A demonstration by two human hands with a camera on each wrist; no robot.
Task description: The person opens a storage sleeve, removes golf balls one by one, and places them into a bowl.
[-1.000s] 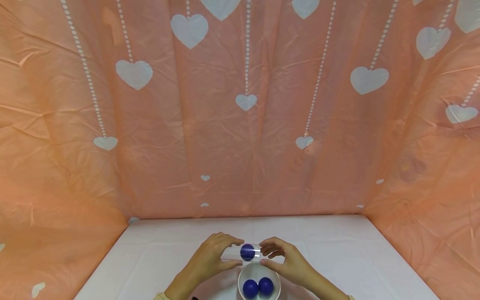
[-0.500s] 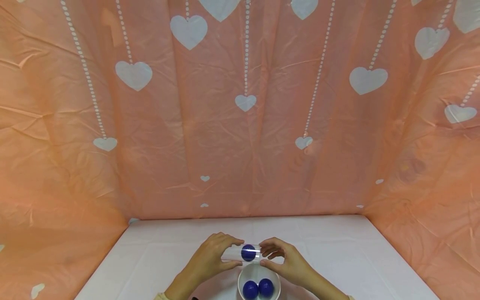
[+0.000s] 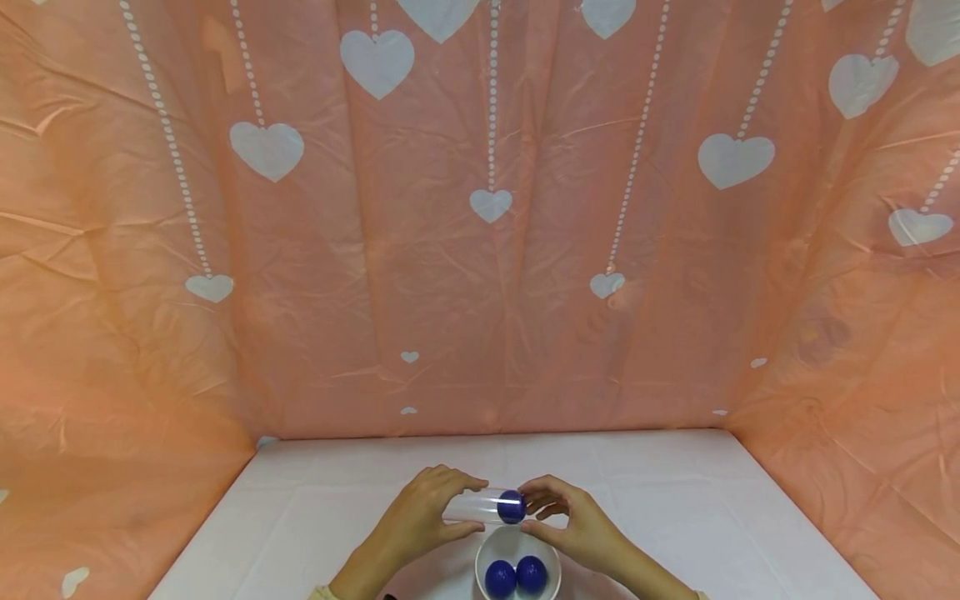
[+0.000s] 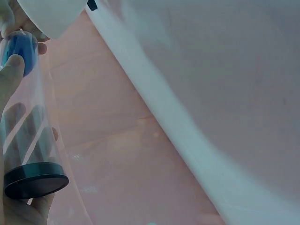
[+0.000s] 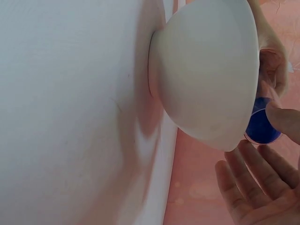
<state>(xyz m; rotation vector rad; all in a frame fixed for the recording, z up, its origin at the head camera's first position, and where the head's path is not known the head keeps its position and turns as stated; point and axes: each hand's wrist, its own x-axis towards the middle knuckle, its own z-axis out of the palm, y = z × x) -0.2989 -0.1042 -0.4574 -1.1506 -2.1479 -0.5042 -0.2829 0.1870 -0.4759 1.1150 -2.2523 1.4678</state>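
Note:
My left hand (image 3: pixel 423 517) grips a clear plastic tube (image 3: pixel 474 505), held lengthwise above a white bowl (image 3: pixel 497 542). A black cap (image 4: pixel 37 180) closes the tube's end near the left palm. At the other end, a dark blue ball (image 3: pixel 512 507) sits at the mouth. The right hand (image 3: pixel 573 517) is cupped around this mouth, thumb below and fingers above in the head view. Its thumb (image 5: pixel 286 123) overlaps the ball's edge in the right wrist view, with the other fingers loosely extended beside it. Two more blue balls, one (image 3: pixel 500 579) left of the other (image 3: pixel 532 574), lie inside the bowl.
The bowl stands on a white-covered table (image 3: pixel 337 483), close to its near side. A peach plastic sheet (image 3: pixel 480 317) printed with white hearts hangs behind the table and along both sides. A small black object (image 3: pixel 389 597) shows at the bottom edge, left of the bowl.
The ball has slid rightward along the tube, from its middle part to the mouth by the right fingers. Both hands and the bowl have stayed in place.

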